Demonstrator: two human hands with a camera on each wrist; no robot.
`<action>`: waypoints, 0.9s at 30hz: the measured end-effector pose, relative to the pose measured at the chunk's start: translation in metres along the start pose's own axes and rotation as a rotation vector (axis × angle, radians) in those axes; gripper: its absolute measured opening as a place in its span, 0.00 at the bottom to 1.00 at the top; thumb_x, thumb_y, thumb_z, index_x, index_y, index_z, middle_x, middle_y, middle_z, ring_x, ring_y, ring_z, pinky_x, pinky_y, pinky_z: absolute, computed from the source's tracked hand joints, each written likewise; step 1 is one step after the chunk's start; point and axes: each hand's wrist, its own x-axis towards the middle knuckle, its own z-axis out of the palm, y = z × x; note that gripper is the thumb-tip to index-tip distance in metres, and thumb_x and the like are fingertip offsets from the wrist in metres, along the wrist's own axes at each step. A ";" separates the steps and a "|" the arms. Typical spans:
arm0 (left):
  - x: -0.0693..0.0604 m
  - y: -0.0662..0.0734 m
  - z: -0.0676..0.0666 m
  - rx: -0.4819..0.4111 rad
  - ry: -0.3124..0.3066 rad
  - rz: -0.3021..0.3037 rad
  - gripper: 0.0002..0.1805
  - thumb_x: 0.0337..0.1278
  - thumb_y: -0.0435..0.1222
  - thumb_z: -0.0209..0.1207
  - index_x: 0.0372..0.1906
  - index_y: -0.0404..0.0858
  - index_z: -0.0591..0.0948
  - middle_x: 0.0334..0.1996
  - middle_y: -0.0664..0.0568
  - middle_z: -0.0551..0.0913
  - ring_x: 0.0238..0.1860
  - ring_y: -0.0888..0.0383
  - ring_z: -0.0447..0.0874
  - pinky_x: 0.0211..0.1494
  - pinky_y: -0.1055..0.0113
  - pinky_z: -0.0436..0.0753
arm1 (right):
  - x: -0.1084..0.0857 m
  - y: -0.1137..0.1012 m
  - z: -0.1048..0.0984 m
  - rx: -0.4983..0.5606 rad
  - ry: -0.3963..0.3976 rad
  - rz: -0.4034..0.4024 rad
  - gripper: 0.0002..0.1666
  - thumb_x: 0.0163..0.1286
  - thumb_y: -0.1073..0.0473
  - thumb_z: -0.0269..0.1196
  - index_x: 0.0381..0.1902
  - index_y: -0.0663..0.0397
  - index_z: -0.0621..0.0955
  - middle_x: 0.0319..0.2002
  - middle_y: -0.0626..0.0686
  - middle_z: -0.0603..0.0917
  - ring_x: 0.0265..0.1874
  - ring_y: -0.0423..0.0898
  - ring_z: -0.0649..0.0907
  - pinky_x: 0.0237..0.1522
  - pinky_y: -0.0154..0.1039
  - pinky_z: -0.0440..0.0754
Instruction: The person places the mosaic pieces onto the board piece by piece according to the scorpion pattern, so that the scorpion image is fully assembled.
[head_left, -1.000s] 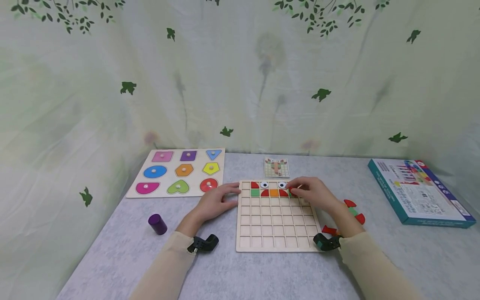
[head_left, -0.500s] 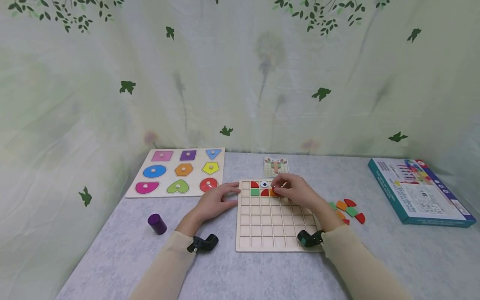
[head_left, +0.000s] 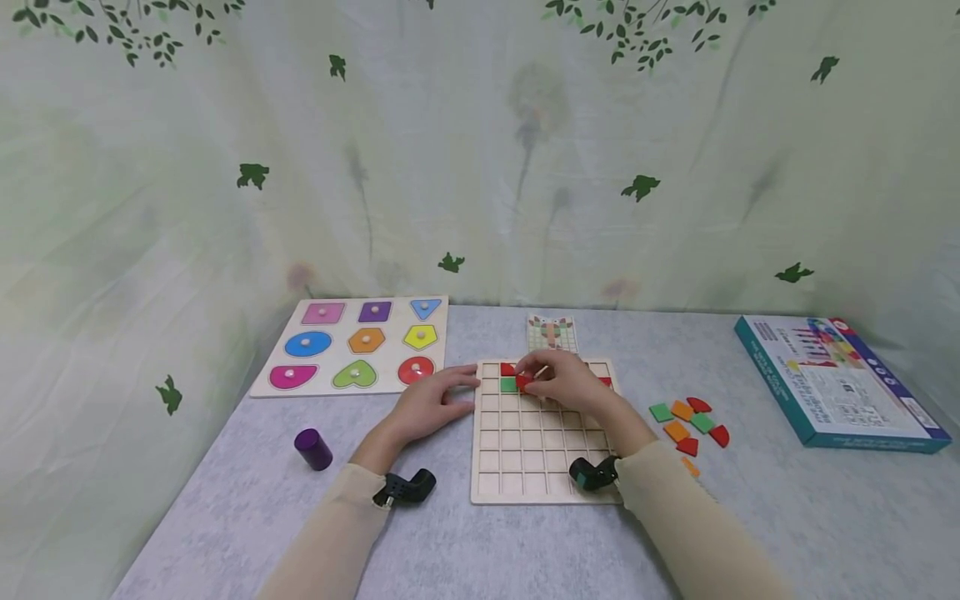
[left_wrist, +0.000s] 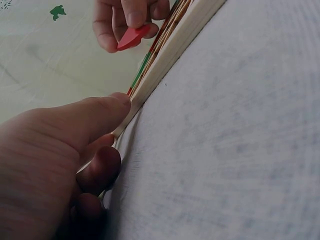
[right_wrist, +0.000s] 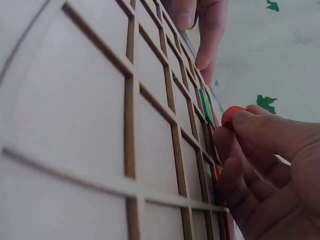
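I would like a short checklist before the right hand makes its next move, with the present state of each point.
1. Red piece secure in right hand: ok, pinched between thumb and fingers.
2. Left hand at the board: ok, touching its left edge.
3. Picture card visible: ok, mostly in view behind the board.
4. Loose pieces sorted by colour: not ok, red, green and orange are mixed.
5. Square under the right hand free: cannot tell, the hand hides it.

Print on the box [head_left: 843, 387] is too small to read
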 end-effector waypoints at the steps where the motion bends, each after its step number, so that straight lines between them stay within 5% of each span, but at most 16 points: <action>1: 0.000 0.000 0.000 -0.004 0.000 0.000 0.22 0.62 0.45 0.66 0.61 0.51 0.81 0.72 0.62 0.72 0.72 0.56 0.71 0.66 0.53 0.78 | 0.001 -0.001 0.001 -0.001 -0.002 0.002 0.13 0.67 0.63 0.67 0.48 0.48 0.84 0.44 0.53 0.83 0.37 0.46 0.82 0.34 0.36 0.81; 13: 0.001 -0.001 0.000 0.004 0.005 0.016 0.22 0.61 0.44 0.66 0.61 0.50 0.82 0.71 0.61 0.73 0.71 0.56 0.71 0.64 0.54 0.78 | 0.017 -0.016 0.015 -0.053 0.024 -0.004 0.13 0.66 0.60 0.69 0.48 0.45 0.84 0.41 0.48 0.85 0.41 0.45 0.83 0.47 0.40 0.81; 27: 0.001 -0.001 0.000 0.017 0.012 0.024 0.21 0.62 0.44 0.66 0.60 0.49 0.82 0.71 0.59 0.73 0.72 0.55 0.71 0.66 0.52 0.77 | 0.028 -0.024 0.027 -0.170 0.013 -0.002 0.09 0.66 0.61 0.68 0.44 0.45 0.85 0.36 0.47 0.83 0.37 0.45 0.78 0.43 0.38 0.78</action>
